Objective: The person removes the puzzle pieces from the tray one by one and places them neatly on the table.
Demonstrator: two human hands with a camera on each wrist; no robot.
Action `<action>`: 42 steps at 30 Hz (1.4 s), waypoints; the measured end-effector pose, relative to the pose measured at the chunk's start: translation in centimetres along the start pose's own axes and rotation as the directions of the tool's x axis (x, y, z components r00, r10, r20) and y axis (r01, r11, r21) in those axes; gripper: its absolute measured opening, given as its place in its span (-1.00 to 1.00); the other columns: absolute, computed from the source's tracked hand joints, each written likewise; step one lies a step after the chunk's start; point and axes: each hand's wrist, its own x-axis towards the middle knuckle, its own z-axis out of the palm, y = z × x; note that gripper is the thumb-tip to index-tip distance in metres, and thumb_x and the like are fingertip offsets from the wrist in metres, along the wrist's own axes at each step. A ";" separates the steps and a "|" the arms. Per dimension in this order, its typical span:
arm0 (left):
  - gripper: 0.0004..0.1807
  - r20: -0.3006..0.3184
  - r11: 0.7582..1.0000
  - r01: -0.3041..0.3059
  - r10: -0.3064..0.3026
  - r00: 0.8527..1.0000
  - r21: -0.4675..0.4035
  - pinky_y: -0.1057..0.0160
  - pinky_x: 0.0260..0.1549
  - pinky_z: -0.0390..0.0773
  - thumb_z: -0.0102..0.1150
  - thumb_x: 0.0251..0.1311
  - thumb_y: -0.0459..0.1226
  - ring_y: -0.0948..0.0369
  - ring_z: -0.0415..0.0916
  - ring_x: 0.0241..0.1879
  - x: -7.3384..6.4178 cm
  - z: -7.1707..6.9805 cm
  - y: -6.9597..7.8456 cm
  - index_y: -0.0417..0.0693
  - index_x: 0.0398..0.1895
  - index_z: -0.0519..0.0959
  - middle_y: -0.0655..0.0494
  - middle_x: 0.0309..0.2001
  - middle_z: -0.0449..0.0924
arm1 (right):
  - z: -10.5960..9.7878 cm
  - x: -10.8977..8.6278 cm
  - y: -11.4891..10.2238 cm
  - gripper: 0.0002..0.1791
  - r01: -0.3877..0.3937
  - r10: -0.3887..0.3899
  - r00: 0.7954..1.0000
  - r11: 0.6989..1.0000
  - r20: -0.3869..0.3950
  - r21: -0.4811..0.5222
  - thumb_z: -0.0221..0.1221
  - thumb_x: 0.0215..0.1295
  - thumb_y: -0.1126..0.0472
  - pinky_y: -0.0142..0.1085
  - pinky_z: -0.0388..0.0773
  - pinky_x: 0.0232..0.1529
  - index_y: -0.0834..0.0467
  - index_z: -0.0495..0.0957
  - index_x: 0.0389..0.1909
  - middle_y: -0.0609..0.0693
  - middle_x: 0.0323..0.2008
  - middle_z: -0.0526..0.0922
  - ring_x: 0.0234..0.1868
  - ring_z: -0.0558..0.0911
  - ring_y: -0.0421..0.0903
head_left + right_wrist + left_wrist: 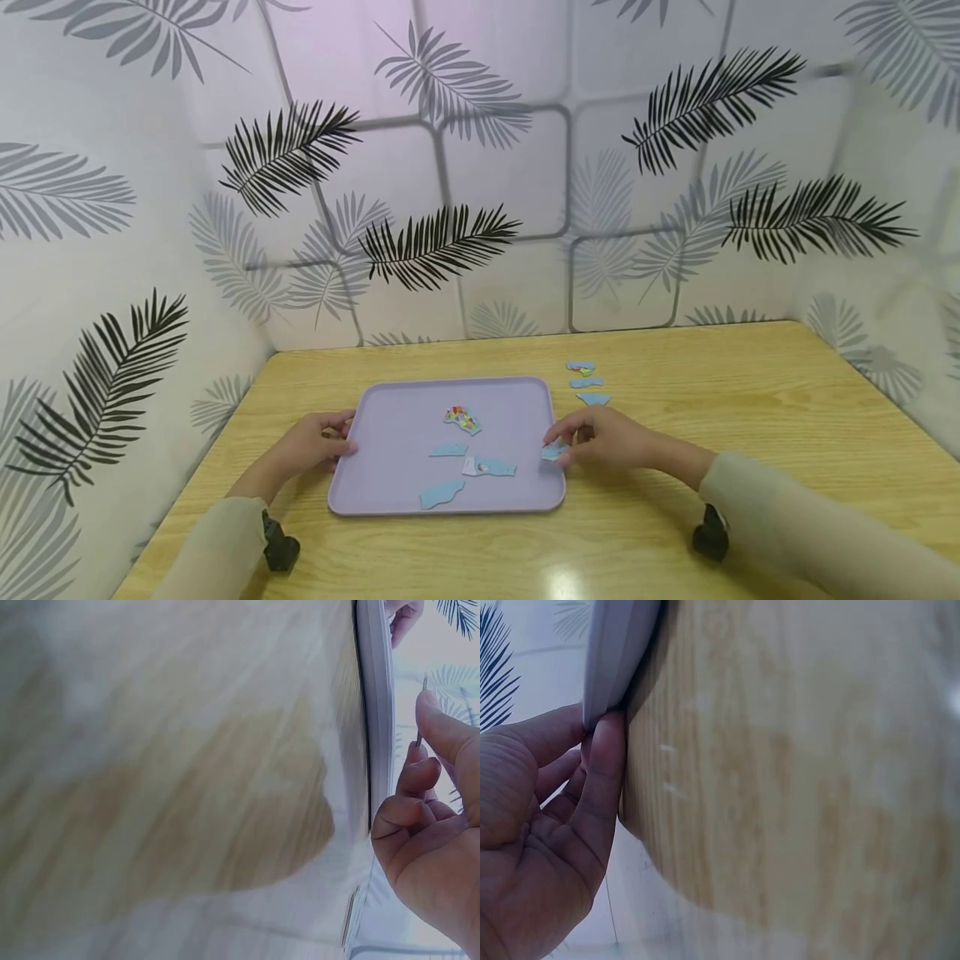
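A lavender tray [390,417] lies on the wooden table, seen whole in the head view. My left hand [309,450] grips its left edge; in the left wrist view the rim sits between thumb and fingers of that hand [555,802]. Over the right rim, my right hand [611,437] pinches a light-blue puzzle piece [553,452]. The right wrist view shows this piece [424,684] edge-on between thumb and fingertip, above the tray. Inside the tray lie a multicoloured piece [462,419], a small blue one [448,450], a printed blue piece [497,467] and a long blue piece [442,493].
Beyond the tray's right back corner, three more pieces lie in a column on the table [750,400]: a patterned piece [581,366], a narrow blue strip [587,383] and a pointed blue piece [594,399]. A leaf-patterned wall covering [510,283] stands behind the table.
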 end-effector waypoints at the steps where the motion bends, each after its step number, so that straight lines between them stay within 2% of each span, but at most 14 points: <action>1: -0.30 0.000 1.000 0.000 0.000 1.000 0.001 0.17 -0.38 0.62 0.30 0.19 -0.38 0.14 0.46 -0.26 0.0 0.0 0.0 -0.34 0.38 0.27 -0.10 -0.10 0.39 | -0.1 0.0 0.1 -0.76 0.004 -0.004 1.000 1.000 -0.006 0.000 0.37 0.16 0.24 -0.43 0.35 -0.48 0.07 0.71 -0.12 -0.05 -0.39 0.54 -0.48 0.42 -0.18; 8: -0.29 0.000 1.000 0.000 0.000 1.000 -0.011 0.17 -0.38 0.63 0.31 0.18 -0.38 0.14 0.47 -0.26 0.1 0.0 -0.1 -0.35 0.38 0.26 -0.11 -0.10 0.40 | -1.1 -0.6 1.1 -0.76 -0.005 0.004 0.999 1.000 -0.040 -0.031 0.36 0.17 0.22 -0.42 0.39 -0.50 0.08 0.71 -0.11 -0.05 -0.38 0.55 -0.51 0.43 -0.19; 14: -0.29 -0.005 1.000 -0.001 0.001 1.000 -0.001 0.17 -0.39 0.63 0.32 0.17 -0.38 0.13 0.48 -0.27 0.0 0.0 -0.2 -0.35 0.38 0.27 -0.12 -0.09 0.41 | -2.0 -1.1 2.1 -0.76 -0.033 0.027 0.996 0.997 -0.083 -0.069 0.37 0.17 0.20 -0.38 0.44 -0.45 0.07 0.70 -0.12 -0.06 -0.38 0.55 -0.45 0.47 -0.14; 20: -0.28 -0.007 1.000 0.006 -0.006 1.000 -0.001 0.17 -0.39 0.63 0.32 0.17 -0.38 0.13 0.48 -0.26 0.0 0.0 -0.2 -0.35 0.38 0.27 -0.12 -0.08 0.42 | -2.7 -1.4 3.4 -0.76 -0.058 0.051 0.992 0.996 -0.113 -0.062 0.36 0.17 0.23 -0.36 0.46 -0.37 0.11 0.69 -0.12 -0.05 -0.36 0.57 -0.36 0.51 -0.10; 23: -0.28 -0.004 1.000 0.007 -0.007 1.000 -0.005 0.17 -0.38 0.63 0.33 0.16 -0.37 0.13 0.48 -0.26 0.0 0.0 -0.3 -0.36 0.38 0.26 -0.12 -0.09 0.41 | -3.1 -1.5 3.8 -0.75 -0.073 0.067 0.991 0.996 -0.120 -0.049 0.36 0.18 0.23 -0.34 0.49 -0.33 0.13 0.68 -0.10 -0.04 -0.34 0.58 -0.33 0.52 -0.08; 34: -0.28 -0.002 1.000 0.006 -0.006 1.000 -0.008 0.18 -0.40 0.62 0.33 0.17 -0.36 0.13 0.47 -0.25 0.2 -0.1 -0.2 -0.32 0.38 0.28 -0.12 -0.08 0.41 | -4.2 -1.4 4.5 -0.72 -0.098 0.091 0.986 0.994 -0.141 -0.043 0.36 0.17 0.23 -0.34 0.47 -0.35 0.22 0.68 -0.09 -0.03 -0.36 0.56 -0.35 0.48 -0.12; 37: -0.28 0.002 1.000 0.005 -0.005 1.000 -0.007 0.17 -0.39 0.63 0.33 0.17 -0.36 0.13 0.47 -0.25 0.2 -0.1 -0.2 -0.33 0.38 0.27 -0.11 -0.08 0.41 | -4.4 -1.3 4.6 -0.73 -0.125 0.117 0.982 0.991 -0.147 -0.045 0.37 0.16 0.23 -0.36 0.46 -0.35 0.19 0.69 -0.11 -0.04 -0.37 0.56 -0.35 0.47 -0.13; 42: -0.29 0.001 1.000 0.002 -0.002 1.000 -0.005 0.16 -0.39 0.63 0.32 0.17 -0.37 0.13 0.47 -0.26 0.1 0.0 -0.1 -0.34 0.38 0.27 -0.11 -0.09 0.41 | -4.6 -1.2 4.8 -0.74 -0.122 0.115 0.984 0.992 -0.138 -0.042 0.37 0.16 0.24 -0.37 0.43 -0.39 0.20 0.68 -0.12 -0.02 -0.38 0.56 -0.37 0.45 -0.11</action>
